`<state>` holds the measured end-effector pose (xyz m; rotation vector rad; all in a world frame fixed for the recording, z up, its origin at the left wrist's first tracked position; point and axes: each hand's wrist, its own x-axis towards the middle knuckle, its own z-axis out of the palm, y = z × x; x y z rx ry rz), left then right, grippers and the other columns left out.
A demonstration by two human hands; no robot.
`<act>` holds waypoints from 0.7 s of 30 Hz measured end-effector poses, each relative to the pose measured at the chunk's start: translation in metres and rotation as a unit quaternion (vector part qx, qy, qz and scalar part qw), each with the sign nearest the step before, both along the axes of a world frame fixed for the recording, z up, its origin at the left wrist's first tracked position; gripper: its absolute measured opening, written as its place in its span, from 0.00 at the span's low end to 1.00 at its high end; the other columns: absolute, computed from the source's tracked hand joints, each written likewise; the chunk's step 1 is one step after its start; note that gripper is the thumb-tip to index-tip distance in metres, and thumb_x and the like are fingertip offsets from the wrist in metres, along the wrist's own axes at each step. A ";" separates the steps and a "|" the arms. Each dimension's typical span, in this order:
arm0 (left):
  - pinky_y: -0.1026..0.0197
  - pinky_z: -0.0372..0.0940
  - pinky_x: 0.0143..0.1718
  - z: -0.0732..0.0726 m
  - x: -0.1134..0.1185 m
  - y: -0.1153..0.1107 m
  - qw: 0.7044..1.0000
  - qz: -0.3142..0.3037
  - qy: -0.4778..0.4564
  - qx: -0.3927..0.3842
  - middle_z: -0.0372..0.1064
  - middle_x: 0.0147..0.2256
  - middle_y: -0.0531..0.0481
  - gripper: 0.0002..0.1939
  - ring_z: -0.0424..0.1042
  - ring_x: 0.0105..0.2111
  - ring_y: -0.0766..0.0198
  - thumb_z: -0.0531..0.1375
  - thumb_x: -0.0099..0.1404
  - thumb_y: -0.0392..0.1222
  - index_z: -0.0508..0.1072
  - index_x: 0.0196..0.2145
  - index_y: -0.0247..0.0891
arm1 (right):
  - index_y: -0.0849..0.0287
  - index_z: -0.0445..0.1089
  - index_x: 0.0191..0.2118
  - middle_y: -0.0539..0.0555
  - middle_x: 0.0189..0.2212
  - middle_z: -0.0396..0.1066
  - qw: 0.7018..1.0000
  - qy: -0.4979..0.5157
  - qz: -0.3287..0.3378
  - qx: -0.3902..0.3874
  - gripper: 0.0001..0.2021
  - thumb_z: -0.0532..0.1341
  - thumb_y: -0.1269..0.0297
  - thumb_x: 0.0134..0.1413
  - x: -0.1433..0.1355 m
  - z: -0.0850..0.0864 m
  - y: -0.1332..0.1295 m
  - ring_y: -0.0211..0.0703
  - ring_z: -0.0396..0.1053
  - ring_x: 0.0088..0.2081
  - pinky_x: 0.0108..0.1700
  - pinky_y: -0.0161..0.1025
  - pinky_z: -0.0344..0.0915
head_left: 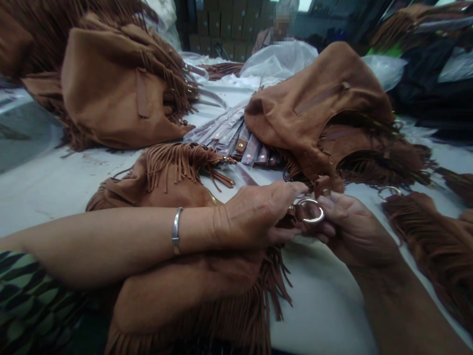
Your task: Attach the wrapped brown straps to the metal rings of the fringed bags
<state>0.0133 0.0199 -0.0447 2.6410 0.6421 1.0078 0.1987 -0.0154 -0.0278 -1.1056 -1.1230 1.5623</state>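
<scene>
A brown fringed bag point(192, 286) lies at the table's near edge, partly under my left forearm. My left hand point(264, 214), its wrist in a silver bracelet, is closed on a brown leather tab beside a silver metal ring point(312, 211). On the ring's right side, my right hand point(345, 222) pinches the ring and the leather at it. The two hands are almost touching, with the ring between them. Part of the bag point(170, 180) shows beyond my left forearm, with fringe and a zipper.
Brown fringed bags stand at the left point(111, 93) and the right back point(321, 98). Between them lie plastic-wrapped straps point(225, 128). More fringed pieces point(436, 241) lie at the right. A person point(283, 29) is behind a clear plastic bag point(277, 61).
</scene>
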 end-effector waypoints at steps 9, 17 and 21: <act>0.64 0.64 0.32 0.000 0.002 -0.001 0.997 0.033 -0.015 -0.069 0.69 0.35 0.49 0.13 0.69 0.32 0.66 0.61 0.59 0.45 0.67 0.37 0.35 | 0.63 0.70 0.23 0.44 0.12 0.54 0.997 0.061 0.038 -0.001 0.17 0.68 0.53 0.47 0.004 -0.005 0.003 0.29 0.54 0.15 0.17 0.28 0.56; 0.63 0.65 0.31 0.005 0.002 0.000 0.994 0.001 -0.002 -0.105 0.70 0.36 0.47 0.16 0.70 0.32 0.63 0.61 0.59 0.49 0.67 0.37 0.33 | 0.62 0.70 0.24 0.43 0.13 0.53 0.996 0.083 0.020 -0.008 0.11 0.68 0.62 0.48 0.000 -0.002 -0.002 0.27 0.50 0.15 0.15 0.24 0.52; 0.61 0.66 0.39 0.004 0.000 -0.001 0.994 -0.058 0.004 -0.097 0.70 0.42 0.43 0.22 0.71 0.39 0.60 0.62 0.59 0.46 0.65 0.47 0.31 | 0.62 0.68 0.20 0.42 0.09 0.47 0.990 0.090 0.093 -0.053 0.15 0.65 0.58 0.49 0.005 -0.005 0.005 0.29 0.49 0.11 0.16 0.29 0.57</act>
